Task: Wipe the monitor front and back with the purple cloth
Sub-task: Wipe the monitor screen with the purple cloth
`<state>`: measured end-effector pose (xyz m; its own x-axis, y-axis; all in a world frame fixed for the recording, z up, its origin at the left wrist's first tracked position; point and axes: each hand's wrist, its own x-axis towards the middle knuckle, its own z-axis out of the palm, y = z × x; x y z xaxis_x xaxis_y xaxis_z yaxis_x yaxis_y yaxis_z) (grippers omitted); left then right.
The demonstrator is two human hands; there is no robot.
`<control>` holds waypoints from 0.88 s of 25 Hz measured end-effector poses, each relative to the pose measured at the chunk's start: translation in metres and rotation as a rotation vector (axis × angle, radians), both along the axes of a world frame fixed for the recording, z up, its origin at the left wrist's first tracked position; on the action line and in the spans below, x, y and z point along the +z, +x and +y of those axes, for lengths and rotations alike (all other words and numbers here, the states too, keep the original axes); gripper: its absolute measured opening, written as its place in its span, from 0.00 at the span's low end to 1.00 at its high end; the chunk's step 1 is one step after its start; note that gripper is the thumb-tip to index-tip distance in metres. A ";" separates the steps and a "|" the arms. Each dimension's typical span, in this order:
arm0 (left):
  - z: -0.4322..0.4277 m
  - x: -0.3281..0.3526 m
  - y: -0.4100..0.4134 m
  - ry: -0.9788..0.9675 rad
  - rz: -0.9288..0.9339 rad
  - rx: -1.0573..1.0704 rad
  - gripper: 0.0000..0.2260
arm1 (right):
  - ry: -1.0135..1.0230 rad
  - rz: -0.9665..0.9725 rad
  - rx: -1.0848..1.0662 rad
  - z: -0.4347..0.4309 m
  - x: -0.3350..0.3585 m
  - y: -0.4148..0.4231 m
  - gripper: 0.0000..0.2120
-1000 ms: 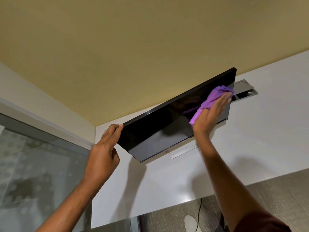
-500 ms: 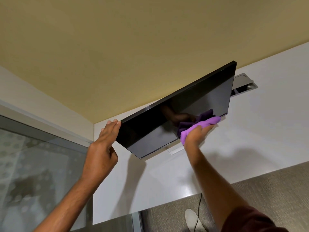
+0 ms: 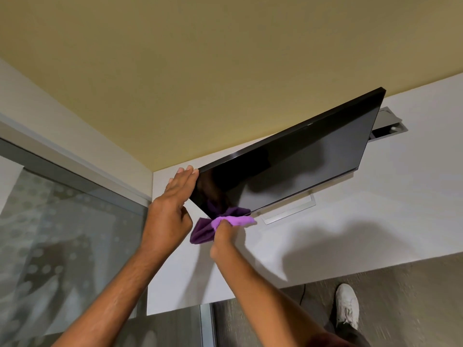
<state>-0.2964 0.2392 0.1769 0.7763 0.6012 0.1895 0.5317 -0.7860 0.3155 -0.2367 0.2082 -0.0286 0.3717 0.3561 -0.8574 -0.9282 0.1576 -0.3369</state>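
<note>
The black monitor stands on a white desk, its dark glossy screen facing me and reflecting my arm. My left hand lies flat against the monitor's left edge, fingers straight and thumb below. My right hand grips the bunched purple cloth at the screen's lower left corner, right beside my left hand. The cloth touches the bottom edge of the screen, and part of it hangs below in shadow. The back of the monitor is hidden.
The white desk carries the monitor's flat silver base and an open grey cable hatch behind the right corner. A yellow wall rises behind, a frosted glass partition stands at left. My white shoe and a black cable are on the grey carpet.
My right hand has swept the cloth from the screen's upper right, down and across to the lower left corner. My left hand has stayed on the left edge.
</note>
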 end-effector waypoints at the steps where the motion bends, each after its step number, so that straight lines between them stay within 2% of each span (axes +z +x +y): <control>1: 0.000 0.000 0.000 -0.005 -0.004 0.000 0.48 | -0.008 0.042 0.080 0.004 -0.012 -0.007 0.36; 2: 0.000 -0.001 -0.001 -0.012 -0.008 -0.001 0.48 | -0.015 0.037 0.150 0.004 -0.014 -0.011 0.33; 4: 0.001 -0.001 -0.002 -0.021 -0.012 -0.002 0.47 | -0.013 0.073 0.286 0.011 -0.062 -0.020 0.15; 5: 0.001 -0.001 -0.003 -0.021 -0.012 -0.002 0.47 | -0.003 0.000 0.406 0.003 -0.062 -0.020 0.12; 6: 0.000 -0.001 -0.003 -0.018 -0.011 0.000 0.47 | -0.041 -0.100 0.530 -0.016 -0.037 -0.015 0.12; 8: 0.000 -0.001 -0.002 -0.012 -0.017 0.005 0.46 | 0.000 -0.176 0.641 -0.058 0.006 0.002 0.06; 10: -0.002 -0.001 -0.001 -0.009 -0.022 0.013 0.46 | 0.006 -0.316 0.785 -0.092 0.000 0.019 0.10; 11: -0.003 -0.001 -0.001 -0.008 -0.024 0.017 0.46 | -0.086 -0.431 0.862 -0.105 -0.008 0.029 0.09; 13: -0.004 -0.001 -0.001 -0.009 -0.032 0.025 0.46 | -0.342 -0.728 1.022 -0.123 -0.033 0.053 0.09; 16: -0.003 -0.002 0.002 -0.009 -0.038 0.032 0.46 | -0.685 -1.168 1.157 -0.141 -0.063 0.081 0.17; 19: -0.004 -0.002 0.003 -0.005 -0.039 0.036 0.45 | -0.797 -1.680 1.182 -0.160 -0.071 0.095 0.22; 20: -0.004 -0.003 0.003 0.000 -0.039 0.036 0.45 | -0.805 -1.771 1.197 -0.162 -0.071 0.099 0.27; 22: -0.003 -0.004 0.002 0.005 -0.040 0.038 0.45 | -0.811 -1.799 1.292 -0.157 -0.075 0.106 0.38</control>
<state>-0.2940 0.2357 0.1725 0.7448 0.6290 0.2228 0.5483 -0.7672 0.3329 -0.1311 0.0508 -0.1038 0.5710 0.8158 -0.0921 0.7697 -0.5710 -0.2855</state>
